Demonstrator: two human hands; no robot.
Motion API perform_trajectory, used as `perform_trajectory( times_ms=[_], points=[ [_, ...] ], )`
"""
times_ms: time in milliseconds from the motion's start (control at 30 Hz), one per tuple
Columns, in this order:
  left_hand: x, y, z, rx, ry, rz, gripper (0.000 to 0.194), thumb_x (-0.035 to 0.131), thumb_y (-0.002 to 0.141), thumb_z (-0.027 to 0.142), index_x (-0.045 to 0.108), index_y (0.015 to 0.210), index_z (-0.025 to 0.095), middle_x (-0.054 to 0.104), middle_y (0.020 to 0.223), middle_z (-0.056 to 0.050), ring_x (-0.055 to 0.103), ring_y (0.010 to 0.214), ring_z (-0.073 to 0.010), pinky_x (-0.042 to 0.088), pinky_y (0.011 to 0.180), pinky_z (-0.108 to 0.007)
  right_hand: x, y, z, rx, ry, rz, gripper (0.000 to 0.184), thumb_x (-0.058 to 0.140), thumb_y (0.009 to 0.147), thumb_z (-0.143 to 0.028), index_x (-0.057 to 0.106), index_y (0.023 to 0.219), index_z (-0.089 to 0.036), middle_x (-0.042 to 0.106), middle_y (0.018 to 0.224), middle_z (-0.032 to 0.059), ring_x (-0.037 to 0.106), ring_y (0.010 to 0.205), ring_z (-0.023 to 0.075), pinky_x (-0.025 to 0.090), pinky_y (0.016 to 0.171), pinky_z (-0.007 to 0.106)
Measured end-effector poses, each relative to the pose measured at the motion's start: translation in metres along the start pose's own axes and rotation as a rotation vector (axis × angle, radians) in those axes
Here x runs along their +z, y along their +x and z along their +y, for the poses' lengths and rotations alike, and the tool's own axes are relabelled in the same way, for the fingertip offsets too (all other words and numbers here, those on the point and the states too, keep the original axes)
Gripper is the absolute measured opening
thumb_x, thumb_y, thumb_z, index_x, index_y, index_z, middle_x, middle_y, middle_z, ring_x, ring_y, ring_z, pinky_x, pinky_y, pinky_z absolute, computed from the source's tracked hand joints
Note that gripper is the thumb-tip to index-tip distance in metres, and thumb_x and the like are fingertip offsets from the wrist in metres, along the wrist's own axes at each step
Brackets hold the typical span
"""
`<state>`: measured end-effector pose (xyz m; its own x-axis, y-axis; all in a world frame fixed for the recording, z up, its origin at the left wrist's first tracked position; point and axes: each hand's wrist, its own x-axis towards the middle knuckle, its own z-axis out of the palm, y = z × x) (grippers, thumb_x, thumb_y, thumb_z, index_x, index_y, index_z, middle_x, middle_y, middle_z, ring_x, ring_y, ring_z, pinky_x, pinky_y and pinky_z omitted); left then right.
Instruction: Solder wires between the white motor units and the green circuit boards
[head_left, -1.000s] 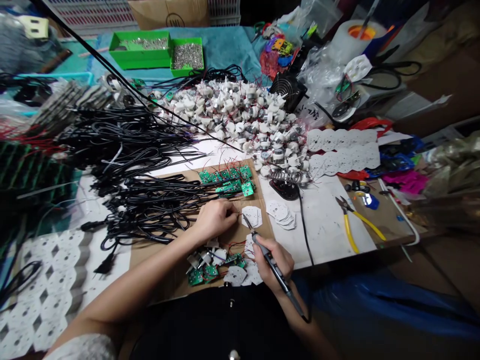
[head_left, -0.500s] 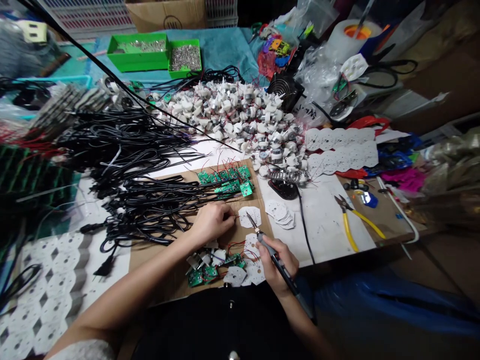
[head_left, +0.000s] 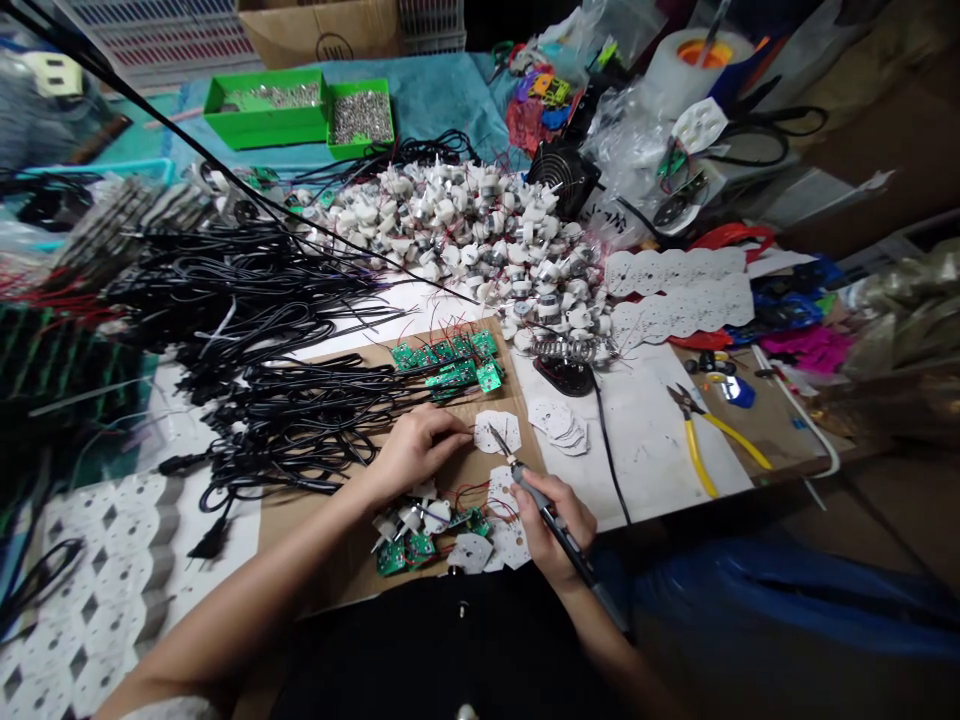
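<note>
My right hand (head_left: 564, 508) is closed around a grey soldering iron (head_left: 529, 486). The iron's tip lies over a white circuit board (head_left: 507, 436) with scalloped edges, on the cardboard sheet (head_left: 341, 560). At that board's left edge, my left hand (head_left: 416, 448) is pinched, thumb and fingers together; what it holds is too small to name. Beneath it are green circuit boards (head_left: 405, 550), white motor-like parts (head_left: 409, 520) with red wires, and more white boards (head_left: 510, 545). A small stack of white boards (head_left: 559, 425) lies to the right.
Black power cords (head_left: 277, 400) lead to green boards (head_left: 450, 378). A heap of white motor-like parts (head_left: 457, 225) lies behind, beside a soldering iron stand (head_left: 564, 372). Yellow-handled cutters (head_left: 697, 455) rest at right. Green trays (head_left: 262, 130) of small metal pieces stand at the back.
My left fingers have straightened a little toward the white board. The soldering iron's tip has shifted slightly left over the board. The whole view has moved slightly.
</note>
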<state>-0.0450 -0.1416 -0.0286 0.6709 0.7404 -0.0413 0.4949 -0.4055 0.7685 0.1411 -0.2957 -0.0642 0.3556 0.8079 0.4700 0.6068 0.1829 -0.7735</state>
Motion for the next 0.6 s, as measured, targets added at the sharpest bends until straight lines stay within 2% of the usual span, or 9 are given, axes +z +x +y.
perform_trajectory(
  times_ms=[200,300,433,600],
  points=[
    [0.003,0.011,0.004,-0.213,0.127,-0.074,0.020,0.061,0.094,0.031,0.078,0.093,0.021,0.079,0.089,-0.004,0.072,0.082,-0.0190,0.049,0.075,-0.027,-0.001,0.003,-0.003,0.006,-0.016,-0.004,0.019,0.067,0.093,-0.019,0.070,0.111,-0.021,0.079,0.089,0.0051,0.077,0.071,0.0182,0.065,0.068,0.026],
    [0.003,0.018,0.009,-0.305,0.235,-0.114,0.021,0.061,0.092,0.031,0.079,0.094,0.021,0.079,0.085,-0.005,0.072,0.080,-0.0212,0.046,0.071,-0.027,0.000,0.005,-0.001,-0.037,-0.008,-0.028,0.021,0.068,0.092,-0.017,0.070,0.113,-0.020,0.079,0.090,0.0054,0.077,0.071,0.0180,0.065,0.066,0.025],
    [0.002,0.024,0.015,-0.370,0.327,-0.154,0.025,0.058,0.092,0.034,0.079,0.097,0.022,0.079,0.084,-0.006,0.072,0.080,-0.0228,0.045,0.069,-0.028,0.002,0.007,0.001,-0.054,0.018,-0.085,0.024,0.068,0.092,-0.016,0.069,0.116,-0.021,0.079,0.094,0.0054,0.078,0.075,0.0181,0.065,0.068,0.025],
    [0.000,0.030,0.023,-0.411,0.424,-0.204,0.028,0.055,0.091,0.036,0.079,0.096,0.023,0.078,0.085,-0.008,0.072,0.083,-0.0253,0.045,0.069,-0.029,0.004,0.008,-0.002,0.044,0.020,-0.098,0.022,0.069,0.093,-0.019,0.070,0.114,-0.022,0.080,0.095,0.0054,0.078,0.076,0.0182,0.066,0.073,0.026]
  ],
)
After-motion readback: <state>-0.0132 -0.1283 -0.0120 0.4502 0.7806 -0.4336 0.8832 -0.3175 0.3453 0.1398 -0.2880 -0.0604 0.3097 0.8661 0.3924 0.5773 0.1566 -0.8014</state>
